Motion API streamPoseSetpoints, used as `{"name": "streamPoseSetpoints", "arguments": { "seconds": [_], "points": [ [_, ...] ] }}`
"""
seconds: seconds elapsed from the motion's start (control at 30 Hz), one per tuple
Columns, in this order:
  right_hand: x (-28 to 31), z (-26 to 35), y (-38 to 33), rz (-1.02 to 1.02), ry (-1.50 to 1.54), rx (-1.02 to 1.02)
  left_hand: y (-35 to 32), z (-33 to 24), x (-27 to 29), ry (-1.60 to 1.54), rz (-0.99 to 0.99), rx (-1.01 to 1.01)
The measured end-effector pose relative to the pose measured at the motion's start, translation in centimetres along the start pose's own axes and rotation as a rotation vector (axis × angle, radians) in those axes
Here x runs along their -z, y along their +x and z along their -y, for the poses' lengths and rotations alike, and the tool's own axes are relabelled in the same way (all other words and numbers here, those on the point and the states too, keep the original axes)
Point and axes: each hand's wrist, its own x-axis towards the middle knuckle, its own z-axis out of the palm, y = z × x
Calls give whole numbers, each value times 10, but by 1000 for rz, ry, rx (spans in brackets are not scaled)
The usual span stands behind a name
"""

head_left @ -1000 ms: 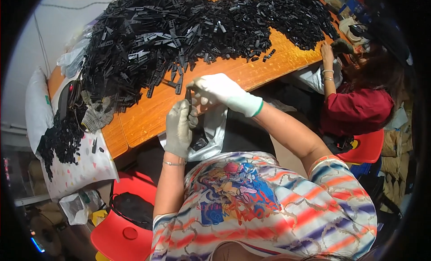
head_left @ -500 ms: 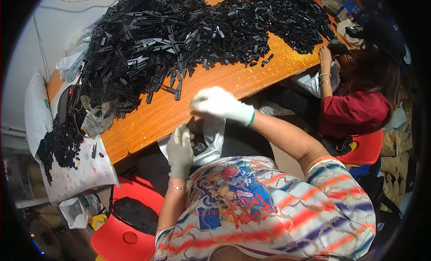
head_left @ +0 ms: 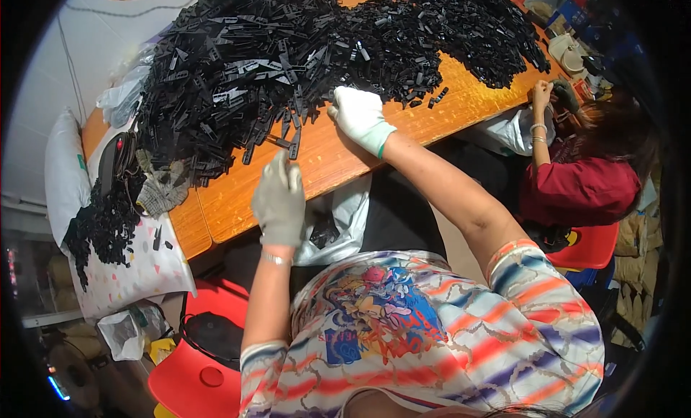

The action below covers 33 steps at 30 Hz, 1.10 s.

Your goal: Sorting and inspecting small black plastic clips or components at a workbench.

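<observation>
My left hand (head_left: 279,206), in a greyish work glove, is over the table's near edge. Its thumb and fingers are apart, just short of a long black plastic piece (head_left: 294,146) at the fringe of the heap. No object shows in it. My right hand (head_left: 360,121), in a white glove with a green cuff, rests at the near edge of the black plastic parts (head_left: 381,65). Its fingers are curled in, and whatever they hold is hidden. On my lap lies an open white plastic bag (head_left: 353,224) with some black pieces inside.
Black parts cover much of the wooden table (head_left: 245,206). At left are a grey knitted glove (head_left: 164,188), small black scraps (head_left: 104,227) and a white sack (head_left: 65,155). A red chair (head_left: 194,378) stands at lower left. A co-worker in a red sleeve (head_left: 579,191) sits at right.
My right hand has moved from above the bag forward to the heap. My left hand has left the bag and risen towards the table edge, its fingers now stretched forward.
</observation>
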Motion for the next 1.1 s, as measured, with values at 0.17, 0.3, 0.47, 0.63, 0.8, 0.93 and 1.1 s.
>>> {"name": "streamPoseSetpoints", "arguments": {
  "seconds": [0.17, 0.3, 0.47, 0.63, 0.8, 0.93, 1.1],
  "points": [
    [-8, -5, -2, -12, -19, -11, 57, -13, -14, 205, 206, 47],
    [0, -2, -19, 42, 8, 19, 54, -12, -18, 183, 150, 58],
    [16, -9, -35, 92, 93, 64, 40, -14, -17, 2, 77, 33],
    [11, -6, -33, 144, 11, -46, 27, -3, -27, -119, 0, -93],
    [29, 10, -42, 132, -25, -119, 18, 1, -30, -132, 19, -70],
    [57, 35, -54, 371, 848, -361, 10, 4, -43, -1071, 39, 225],
    [61, 58, -67, 422, 1107, -376, 0, -18, -36, -1644, 99, 444]
  ]
}}
